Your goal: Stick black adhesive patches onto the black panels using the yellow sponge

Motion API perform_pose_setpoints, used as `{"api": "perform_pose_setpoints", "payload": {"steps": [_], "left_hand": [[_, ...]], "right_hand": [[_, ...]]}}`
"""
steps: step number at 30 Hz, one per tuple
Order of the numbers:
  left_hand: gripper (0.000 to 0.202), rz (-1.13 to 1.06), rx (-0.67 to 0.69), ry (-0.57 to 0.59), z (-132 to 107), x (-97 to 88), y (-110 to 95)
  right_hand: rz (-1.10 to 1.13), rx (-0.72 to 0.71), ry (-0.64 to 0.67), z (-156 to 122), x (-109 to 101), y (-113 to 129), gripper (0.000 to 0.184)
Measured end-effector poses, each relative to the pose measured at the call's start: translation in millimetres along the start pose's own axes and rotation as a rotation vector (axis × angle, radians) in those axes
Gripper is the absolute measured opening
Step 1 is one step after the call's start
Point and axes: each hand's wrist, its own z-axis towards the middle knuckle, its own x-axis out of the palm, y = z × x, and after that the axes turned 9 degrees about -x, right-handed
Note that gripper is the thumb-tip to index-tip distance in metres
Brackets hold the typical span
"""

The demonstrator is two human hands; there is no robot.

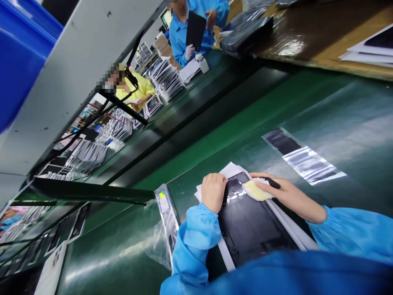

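A black tablet [251, 227] lies flat on white paper sheets [231, 169] on the green work surface [215, 139], close in front of me. My left hand [213, 191] is curled shut and presses on the tablet's far left edge. My right hand [284, 192] lies over the tablet's far right corner, fingers pressing a small yellow cloth [256, 190] onto the dark surface. Both arms are in blue sleeves.
A clear plastic bag [166, 221] lies left of the tablet, a shiny plastic sleeve [302, 157] to the right. Across the belt, a person in yellow [135, 90] and a person in blue [190, 28] work among stacked tablets [166, 78]. A wrapped dark pack [247, 35] sits far off.
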Motion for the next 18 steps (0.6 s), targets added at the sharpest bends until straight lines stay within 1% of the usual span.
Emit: {"api": "perform_pose_setpoints", "payload": {"steps": [4, 7, 9, 11, 13, 14, 15, 16, 18], "left_hand": [[0.010, -0.045, 0.013, -0.053, -2.1, -10.3, 3.7], [0.007, -0.071, 0.039, -0.077, -2.2, -10.4, 5.4], [0.005, -0.083, 0.055, -0.089, -2.4, -5.6, 5.0], [0.007, -0.112, 0.062, -0.102, -3.6, -0.9, 4.2], [0.006, -0.147, 0.062, -0.131, -6.2, -0.2, 4.9], [0.007, -0.161, 0.045, -0.163, -8.2, -1.6, 6.5], [0.016, -0.176, 0.004, -0.211, -10.8, -3.6, 9.1], [0.031, -0.199, -0.057, -0.266, -14.2, -5.7, 12.4], [0.058, -0.293, -0.206, -0.338, -23.5, -7.5, 20.0]], "right_hand": [[0.015, -0.109, -0.011, -2.6, -0.5, 2.3, 0.060], [0.062, -0.145, 0.022, -4.1, 1.6, 3.9, 0.059], [0.078, -0.126, 0.060, -4.7, 4.1, 4.5, 0.058], [0.102, -0.088, 0.087, -5.7, 6.6, 6.3, 0.058], [0.147, -0.035, 0.102, -7.4, 8.0, 10.3, 0.061], [0.166, -0.007, 0.098, -8.5, 7.8, 13.1, 0.061], [0.184, 0.018, 0.078, -9.6, 6.9, 16.1, 0.061], [0.203, 0.036, 0.037, -10.4, 5.2, 19.1, 0.061], [0.255, 0.047, -0.109, -10.7, -0.4, 24.5, 0.058]]}}
